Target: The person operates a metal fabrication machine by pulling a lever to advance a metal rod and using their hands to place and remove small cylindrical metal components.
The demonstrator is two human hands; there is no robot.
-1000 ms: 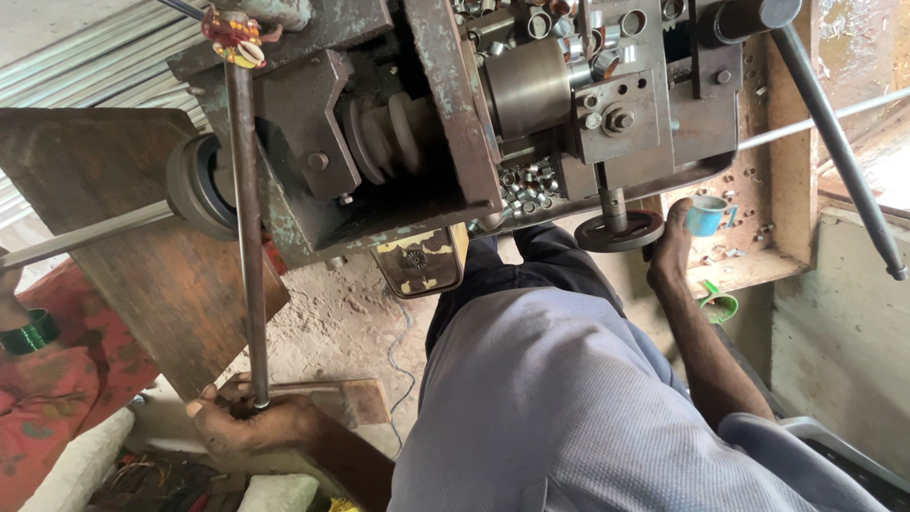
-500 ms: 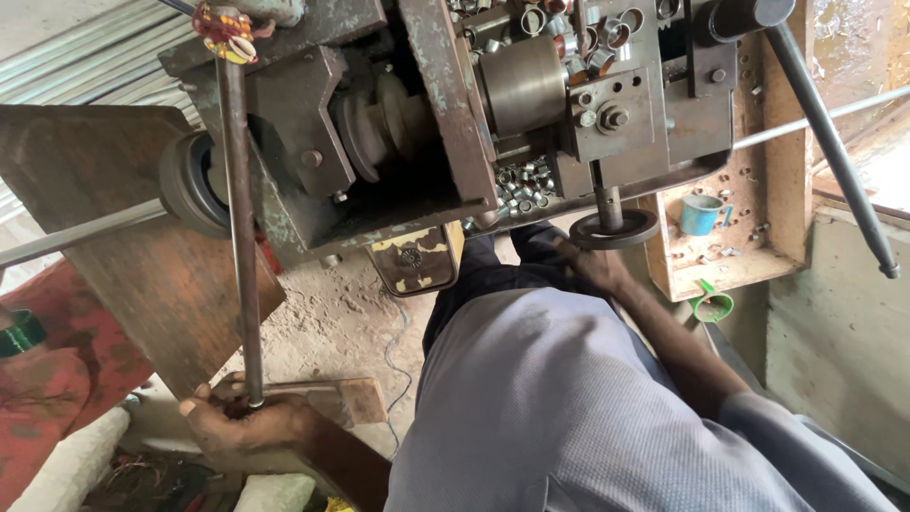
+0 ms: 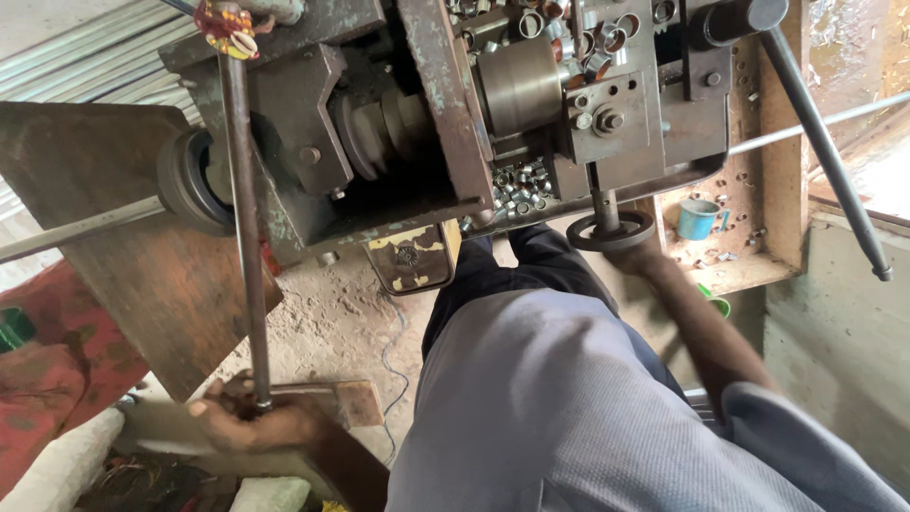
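Note:
My left hand is closed around the lower end of a long dark steel rod. The rod runs up to the top of a heavy grey machine and carries a red and yellow charm at its upper end. My right hand reaches forward and grips the small round handwheel under the machine's right side; the hand is blurred. A heap of small metal rings lies in the machine's tray just left of the wheel. My lap in grey cloth fills the lower middle.
A blue cup and loose rings sit on a wooden shelf right of the handwheel. A long black-tipped lever slants down at the right. A rusty steel plate and red cloth are at the left.
My right hand has moved left from beside the blue cup to the handwheel. My left hand has stayed on the rod's lower end.

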